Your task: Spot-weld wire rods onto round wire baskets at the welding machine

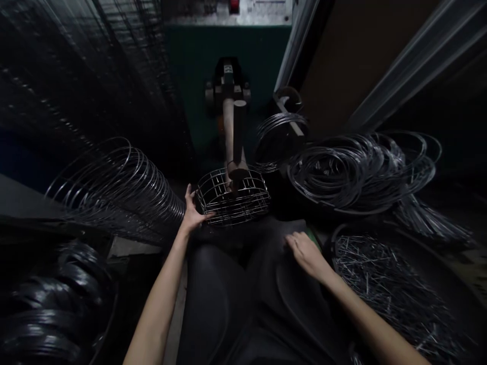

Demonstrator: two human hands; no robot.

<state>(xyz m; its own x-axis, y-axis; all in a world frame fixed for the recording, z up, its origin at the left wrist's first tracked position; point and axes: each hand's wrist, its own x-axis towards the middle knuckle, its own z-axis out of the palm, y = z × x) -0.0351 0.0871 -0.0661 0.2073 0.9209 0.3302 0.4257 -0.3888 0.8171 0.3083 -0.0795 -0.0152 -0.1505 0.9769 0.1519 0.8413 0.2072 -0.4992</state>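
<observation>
A round wire basket [232,215] of shiny metal rods sits around the lower end of a machine's thick metal arm [229,132]. My left hand [193,215] holds the basket at its left side, the thumb reaching over the near wires and the fingers along the outside. My right hand [304,251] is closed above my right thigh, apart from the basket. Whatever its curled fingers hold, if anything, is too dark and small to make out. To its right stands a wide dark tub [337,248] full of short cut wires [380,279].
Wire rings fill a dark basin [323,203] at right. More rings [281,121] hang on a bracket beside the machine. A long row of wire hoops [133,172] stands close by my left hand. Bundled coils [49,314] lie lower left. Stacked wire mesh [95,76] rises behind.
</observation>
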